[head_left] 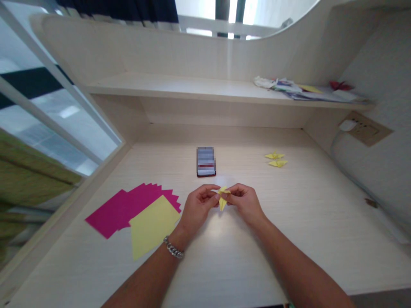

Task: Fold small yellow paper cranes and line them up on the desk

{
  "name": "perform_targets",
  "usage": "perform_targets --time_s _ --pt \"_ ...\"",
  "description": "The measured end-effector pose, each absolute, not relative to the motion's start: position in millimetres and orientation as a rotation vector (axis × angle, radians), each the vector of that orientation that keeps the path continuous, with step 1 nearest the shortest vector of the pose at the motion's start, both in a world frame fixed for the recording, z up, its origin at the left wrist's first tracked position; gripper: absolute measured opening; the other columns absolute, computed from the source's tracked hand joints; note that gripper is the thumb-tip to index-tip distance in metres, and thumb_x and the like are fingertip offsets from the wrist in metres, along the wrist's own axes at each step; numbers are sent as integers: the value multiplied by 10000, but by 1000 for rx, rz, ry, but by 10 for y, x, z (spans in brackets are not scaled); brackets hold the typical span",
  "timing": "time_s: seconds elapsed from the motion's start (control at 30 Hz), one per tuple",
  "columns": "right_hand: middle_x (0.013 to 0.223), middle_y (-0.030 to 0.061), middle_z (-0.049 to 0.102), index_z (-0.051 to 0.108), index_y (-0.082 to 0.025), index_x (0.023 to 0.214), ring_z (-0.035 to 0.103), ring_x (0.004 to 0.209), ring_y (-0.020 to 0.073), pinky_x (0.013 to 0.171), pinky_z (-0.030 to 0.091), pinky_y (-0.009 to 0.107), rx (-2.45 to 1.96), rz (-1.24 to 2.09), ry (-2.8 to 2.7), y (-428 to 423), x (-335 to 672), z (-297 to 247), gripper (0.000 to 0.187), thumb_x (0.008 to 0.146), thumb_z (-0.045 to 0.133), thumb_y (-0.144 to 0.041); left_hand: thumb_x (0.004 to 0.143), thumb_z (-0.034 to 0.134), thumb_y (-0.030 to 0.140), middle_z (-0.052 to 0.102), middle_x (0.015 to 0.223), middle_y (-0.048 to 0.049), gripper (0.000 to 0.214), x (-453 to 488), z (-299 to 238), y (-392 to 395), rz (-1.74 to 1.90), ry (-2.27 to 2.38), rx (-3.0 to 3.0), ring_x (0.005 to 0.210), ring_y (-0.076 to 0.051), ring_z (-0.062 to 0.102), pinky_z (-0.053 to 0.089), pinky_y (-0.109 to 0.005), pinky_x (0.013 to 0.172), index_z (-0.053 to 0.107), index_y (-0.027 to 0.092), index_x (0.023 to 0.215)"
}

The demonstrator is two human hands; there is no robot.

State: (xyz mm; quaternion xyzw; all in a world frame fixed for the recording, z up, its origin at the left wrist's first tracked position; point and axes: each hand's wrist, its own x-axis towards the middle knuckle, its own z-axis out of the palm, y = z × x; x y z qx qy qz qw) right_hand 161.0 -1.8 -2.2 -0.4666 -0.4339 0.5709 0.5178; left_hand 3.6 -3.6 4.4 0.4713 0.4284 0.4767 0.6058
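Note:
A small folded yellow paper piece (222, 197) is pinched between both my hands above the middle of the desk. My left hand (198, 206) grips its left side with curled fingers; a metal bracelet (174, 248) circles that wrist. My right hand (244, 202) holds the right side, fingers closed. A flat yellow paper sheet (152, 226) lies on the desk to the left, on top of a fanned stack of magenta sheets (128, 207). Two finished yellow folded pieces (276, 159) rest on the desk at the right rear.
A phone (205, 161) lies flat on the light wooden desk (224, 256) just beyond my hands. A shelf (180, 87) above holds papers and a red folded piece (340, 85) at right. A wall socket (366, 128) is on the right; a window rail at left.

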Motion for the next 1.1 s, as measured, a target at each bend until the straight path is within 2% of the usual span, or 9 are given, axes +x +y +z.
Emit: perform_targets --time_s 0.2,0.27,0.33,0.4,0.5,0.6,0.7,0.93,1.1 --pt "748 45 713 715 -161 779 651 670 169 691 538 342 -1038 1533 -1010 -28 1662 35 269 568 797 -308 659 731 201 679 730 -22 191 41 35 -10 1118 1037 1011 651 -139 634 534 -265 633 669 160 835" --pt "793 68 719 726 -155 804 662 722 188 720 539 356 -1008 1585 -978 -30 1671 67 279 609 770 -348 648 727 186 677 728 -15 162 44 46 -11 1132 1046 983 653 -136 636 537 -261 634 667 159 796" --pt "824 92 719 731 -141 807 664 744 195 719 538 348 -1022 1618 -957 -28 1670 77 286 658 730 -385 642 717 170 673 712 -10 132 47 56 -17 1136 1052 980 651 -133 635 536 -253 634 666 155 762" --pt "797 89 718 730 -137 787 658 697 180 681 537 324 -1102 1577 -967 -18 1662 57 274 640 743 -368 643 706 160 670 703 -8 108 50 57 -24 1135 1043 992 647 -132 634 533 -247 633 664 150 742" --pt "726 47 706 713 -154 765 632 615 149 624 528 298 -1185 1460 -1020 1 1645 1 251 569 783 -293 674 686 181 674 729 -13 129 57 32 -28 1133 982 982 662 -140 640 536 -264 645 654 153 796" --pt "643 11 674 664 -160 706 607 561 129 580 507 270 -1175 1405 -1052 7 1632 -31 203 568 776 -258 699 689 209 680 732 -16 234 60 -5 -21 1113 978 978 658 -143 644 534 -276 644 622 160 918" --pt "591 -11 650 585 -170 680 593 528 121 538 476 243 -1158 1375 -1055 -8 1617 -29 222 576 770 -234 679 718 194 681 685 -11 288 51 -18 -11 1110 1058 1065 623 -130 635 512 -239 613 598 153 938" --pt "588 -21 647 591 -173 896 605 540 133 574 480 262 -1144 1357 -1078 -18 1577 -39 306 639 732 -259 721 698 252 695 702 -28 315 59 6 -34 1125 1158 1190 630 -148 644 498 -245 600 583 150 996" --pt "627 -26 636 595 -183 931 598 575 129 612 471 266 -1122 1268 -1088 1 1591 -59 313 658 718 -276 777 633 333 666 633 -61 218 97 -25 -46 921 1125 1220 567 -153 618 492 -266 565 638 115 760"
